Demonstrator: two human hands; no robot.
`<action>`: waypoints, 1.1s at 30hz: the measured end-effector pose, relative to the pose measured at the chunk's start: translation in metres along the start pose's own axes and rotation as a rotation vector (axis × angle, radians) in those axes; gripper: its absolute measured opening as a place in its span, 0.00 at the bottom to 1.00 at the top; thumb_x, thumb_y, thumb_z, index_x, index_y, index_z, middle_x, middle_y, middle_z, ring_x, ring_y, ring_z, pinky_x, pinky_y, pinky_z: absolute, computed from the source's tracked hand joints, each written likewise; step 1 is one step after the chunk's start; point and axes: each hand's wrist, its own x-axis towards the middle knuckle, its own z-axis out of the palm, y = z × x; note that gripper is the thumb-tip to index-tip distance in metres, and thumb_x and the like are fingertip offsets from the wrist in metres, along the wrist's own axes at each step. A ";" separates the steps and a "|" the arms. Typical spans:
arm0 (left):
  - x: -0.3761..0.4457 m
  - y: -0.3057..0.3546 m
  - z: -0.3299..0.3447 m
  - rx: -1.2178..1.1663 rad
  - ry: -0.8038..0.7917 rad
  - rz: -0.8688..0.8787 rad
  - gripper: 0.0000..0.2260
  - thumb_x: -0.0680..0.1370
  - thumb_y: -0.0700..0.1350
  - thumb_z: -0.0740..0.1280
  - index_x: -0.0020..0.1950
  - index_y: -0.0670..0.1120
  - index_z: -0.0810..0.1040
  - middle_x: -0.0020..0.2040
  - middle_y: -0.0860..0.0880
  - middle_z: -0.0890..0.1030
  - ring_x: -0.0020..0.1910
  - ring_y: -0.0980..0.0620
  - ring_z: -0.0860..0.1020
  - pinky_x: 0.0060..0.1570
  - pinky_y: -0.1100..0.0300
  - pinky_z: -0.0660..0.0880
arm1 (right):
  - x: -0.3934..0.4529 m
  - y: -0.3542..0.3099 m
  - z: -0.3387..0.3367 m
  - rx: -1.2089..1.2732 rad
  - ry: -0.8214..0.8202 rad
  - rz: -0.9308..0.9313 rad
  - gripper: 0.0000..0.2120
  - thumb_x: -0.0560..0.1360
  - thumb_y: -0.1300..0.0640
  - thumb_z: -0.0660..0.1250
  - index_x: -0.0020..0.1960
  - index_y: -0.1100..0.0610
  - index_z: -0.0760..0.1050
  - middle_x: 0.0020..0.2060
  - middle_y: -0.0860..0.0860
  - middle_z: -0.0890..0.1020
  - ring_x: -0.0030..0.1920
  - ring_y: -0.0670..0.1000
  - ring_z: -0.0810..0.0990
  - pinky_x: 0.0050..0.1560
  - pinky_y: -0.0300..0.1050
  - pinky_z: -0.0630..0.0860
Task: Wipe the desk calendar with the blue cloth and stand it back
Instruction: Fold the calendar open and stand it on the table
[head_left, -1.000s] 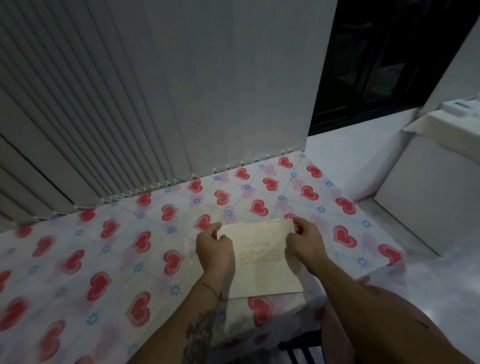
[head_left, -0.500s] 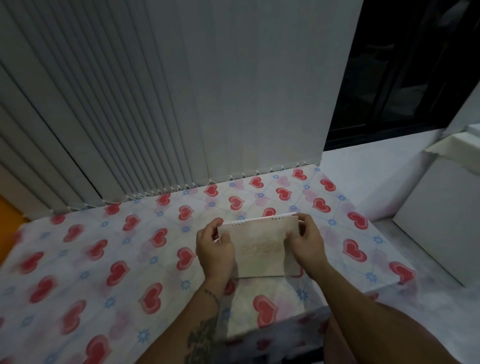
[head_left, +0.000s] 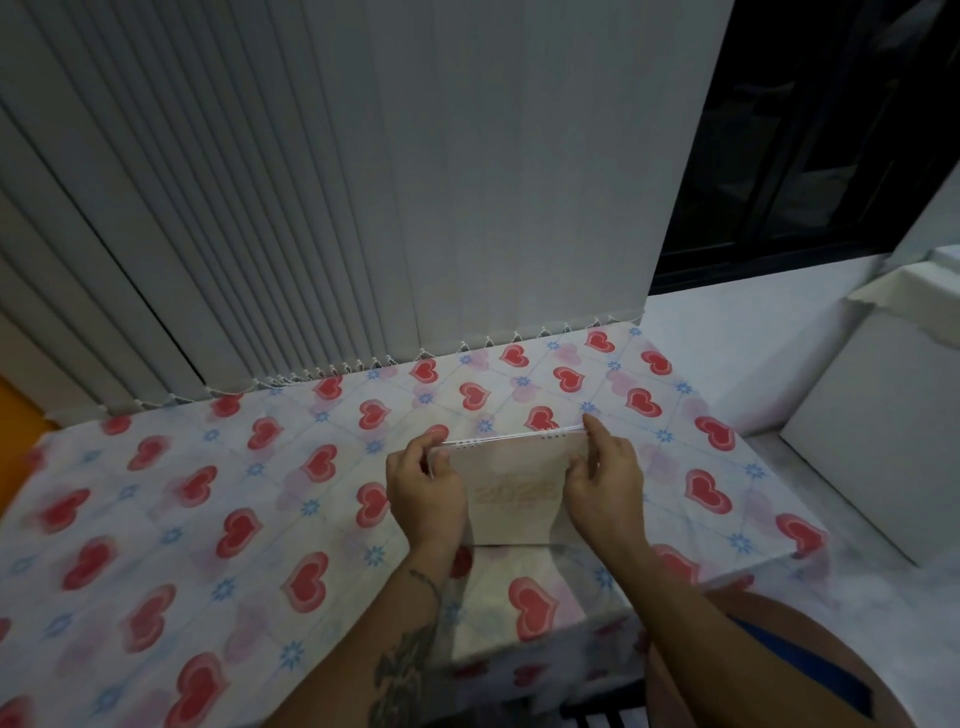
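The desk calendar is a cream card with a white spiral binding along its top edge and faint year digits on the front. It stands tilted on the heart-print tablecloth, near the table's front right part. My left hand grips its left edge and my right hand grips its right edge, fingers up at the spiral. A strip of blue lies on my lap at the lower right; I cannot tell if it is the cloth.
White vertical blinds hang right behind the table's far edge. A dark window is at the upper right, with a white box or cabinet below it. A dark chair frame shows under the table's front edge.
The calendar went from lying nearly flat to tilted up on its bottom edge, and both hands slid up to its top corners. The camera shifted, showing more of the table.
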 end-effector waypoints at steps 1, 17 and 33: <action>0.004 0.001 -0.001 0.005 0.009 0.005 0.09 0.80 0.41 0.64 0.49 0.54 0.81 0.51 0.50 0.76 0.49 0.51 0.76 0.41 0.68 0.70 | 0.002 -0.004 0.002 -0.005 0.004 0.008 0.22 0.79 0.59 0.60 0.73 0.54 0.65 0.59 0.55 0.74 0.60 0.54 0.73 0.63 0.51 0.71; 0.175 0.008 0.020 0.055 -0.003 0.133 0.12 0.78 0.37 0.64 0.55 0.49 0.84 0.55 0.50 0.82 0.52 0.48 0.78 0.51 0.58 0.75 | 0.155 -0.058 0.102 0.012 -0.073 -0.046 0.17 0.75 0.57 0.65 0.64 0.52 0.76 0.57 0.50 0.80 0.53 0.46 0.77 0.54 0.41 0.76; 0.299 -0.021 0.079 0.162 -0.245 0.303 0.22 0.76 0.32 0.61 0.67 0.48 0.78 0.61 0.52 0.77 0.59 0.51 0.76 0.61 0.52 0.77 | 0.277 -0.033 0.198 0.007 -0.126 -0.032 0.22 0.74 0.60 0.66 0.68 0.53 0.72 0.59 0.52 0.77 0.56 0.49 0.75 0.61 0.47 0.73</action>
